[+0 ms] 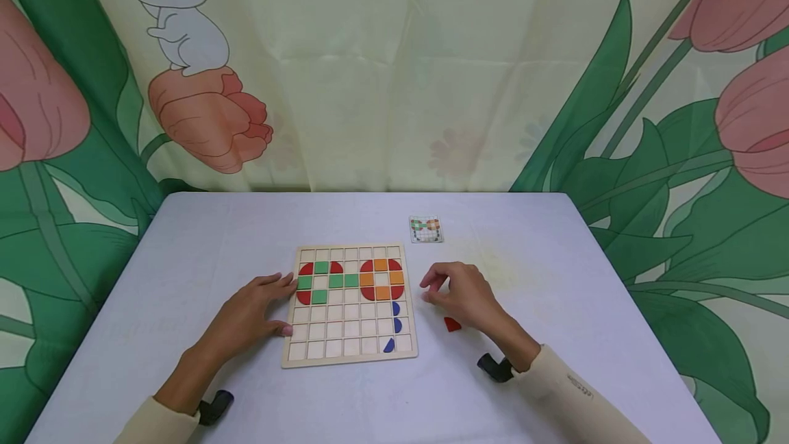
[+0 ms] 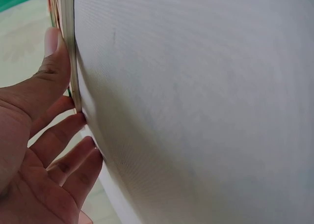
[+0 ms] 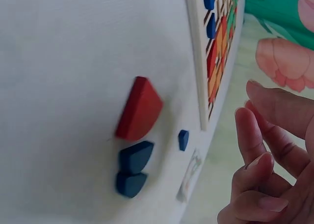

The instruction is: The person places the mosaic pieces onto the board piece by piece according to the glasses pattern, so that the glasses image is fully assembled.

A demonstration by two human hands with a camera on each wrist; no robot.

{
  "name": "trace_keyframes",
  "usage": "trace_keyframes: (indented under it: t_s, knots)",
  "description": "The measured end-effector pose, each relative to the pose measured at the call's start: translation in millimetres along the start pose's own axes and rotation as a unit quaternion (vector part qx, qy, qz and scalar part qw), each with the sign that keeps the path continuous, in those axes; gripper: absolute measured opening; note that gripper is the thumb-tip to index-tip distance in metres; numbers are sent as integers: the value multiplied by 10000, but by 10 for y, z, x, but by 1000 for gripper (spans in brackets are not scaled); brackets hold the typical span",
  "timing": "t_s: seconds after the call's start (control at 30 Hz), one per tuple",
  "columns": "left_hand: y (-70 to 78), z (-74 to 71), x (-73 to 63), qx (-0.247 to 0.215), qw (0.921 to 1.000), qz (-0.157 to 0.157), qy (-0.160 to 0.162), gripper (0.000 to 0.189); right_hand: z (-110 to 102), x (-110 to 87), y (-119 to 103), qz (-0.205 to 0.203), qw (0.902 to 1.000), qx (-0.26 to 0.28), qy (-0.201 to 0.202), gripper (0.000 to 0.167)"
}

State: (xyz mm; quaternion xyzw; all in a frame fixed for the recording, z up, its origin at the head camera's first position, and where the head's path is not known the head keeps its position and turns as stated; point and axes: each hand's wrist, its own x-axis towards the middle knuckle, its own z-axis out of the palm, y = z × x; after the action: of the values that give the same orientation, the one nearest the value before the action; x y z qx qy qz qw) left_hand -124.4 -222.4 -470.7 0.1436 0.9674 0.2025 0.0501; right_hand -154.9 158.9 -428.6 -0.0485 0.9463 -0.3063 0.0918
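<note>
A wooden grid board [image 1: 351, 360] lies on the table. Red quarter rounds, green squares [image 1: 335, 281] and orange squares [image 1: 380, 264] fill several upper cells. Down a column near its right side sit three blue half-round pieces [image 1: 396, 308], the lowest one tilted. My left hand [image 1: 249, 310] rests at the board's left edge, thumb and fingertips against it. Right of the board hovers my right hand [image 1: 465, 293], fingers loosely bent, nothing between thumb and index finger. Below it on the table lies a loose red piece [image 3: 140, 110] beside two blue pieces [image 3: 136, 156], which the hand hides in the head view.
A small pattern card [image 1: 426, 229] lies beyond the board's upper right corner. Another blue piece [image 3: 183, 140] lies by itself between card and board in the right wrist view. A printed curtain [image 1: 394, 88] hangs behind the white-covered table [image 1: 216, 225].
</note>
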Motion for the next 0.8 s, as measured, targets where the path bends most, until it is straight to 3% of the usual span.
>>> trace_keyframes:
  t_s: [0.27, 0.8]
  knots:
    - [-1, 12, 3, 22, 10000, -36, 10, 93, -60, -151, 204, 116, 9998, -50, -177, 15]
    - [-14, 17, 2, 52, 10000, 1, 12, 93, -62, -309, 434, -91, 9957, -800, -458, 26]
